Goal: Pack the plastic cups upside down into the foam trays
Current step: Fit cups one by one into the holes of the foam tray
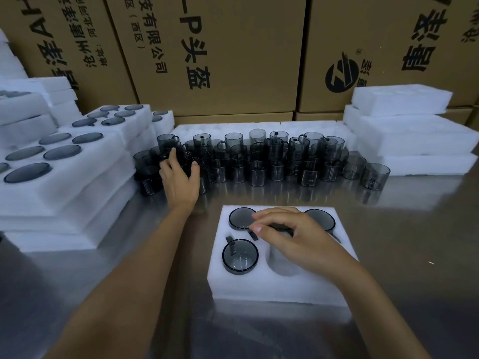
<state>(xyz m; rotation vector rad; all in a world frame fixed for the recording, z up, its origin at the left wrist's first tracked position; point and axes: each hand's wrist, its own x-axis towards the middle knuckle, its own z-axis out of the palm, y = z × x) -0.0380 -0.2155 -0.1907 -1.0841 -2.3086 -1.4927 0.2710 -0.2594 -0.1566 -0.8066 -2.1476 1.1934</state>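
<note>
1. The foam tray is a white block with round pockets, lying on the shiny metal table closest to the person.
2. Three smoky grey, see-through cups sit upside down in this tray, flat bases up: one at its near left with a dark handle, one at its far left, one at its far right.
3. The right hand hovers over the tray's far middle, fingers curled and pinched on a dark piece, seemingly a cup handle.
4. The pocket at the tray's near middle is empty.
5. Beyond the tray, a crowd of loose cups stands stacked.
6. The left hand reaches into that crowd's left end, fingers spread around a cup; whether it grips is unclear.
7. Filled trays are stacked left of the foam tray.
</note>
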